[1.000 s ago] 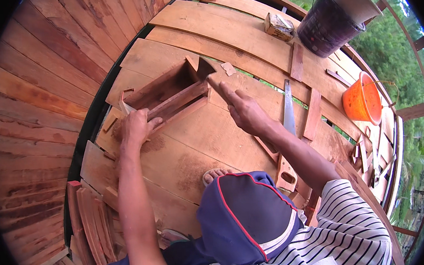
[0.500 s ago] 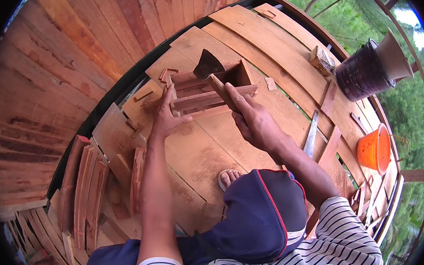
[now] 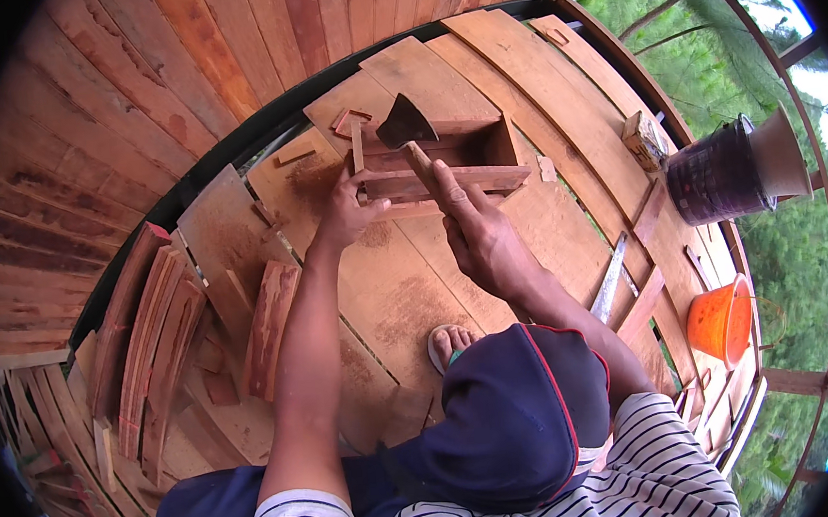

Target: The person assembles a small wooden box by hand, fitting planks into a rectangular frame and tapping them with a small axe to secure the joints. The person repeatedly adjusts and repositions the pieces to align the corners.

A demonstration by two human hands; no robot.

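Observation:
A shallow reddish wooden box (image 3: 447, 180) with an open top lies on the plank floor in front of me. At its left end, my left hand (image 3: 344, 213) grips the corner, with the thumb along the near side and the fingers at the end board. My right hand (image 3: 485, 238) is wrapped round the wooden handle of a hatchet (image 3: 405, 123). The hatchet's dark, wide blade is raised over the box's left half, and the handle slants across the near board. Whether the blade touches the box I cannot tell.
Curved reddish boards (image 3: 147, 328) stack at the left, near a loose plank (image 3: 272, 328). A handsaw (image 3: 610, 277) lies on the right, with a dark bucket (image 3: 718, 171) and an orange bucket (image 3: 720, 320) beyond. Gaps run between floor planks (image 3: 408, 308); a board wall (image 3: 157, 84) rises behind.
The view has shifted, so the box sits further right in the picture. My left hand has closed in on the box's left corner. The hatchet stays raised in my right hand.

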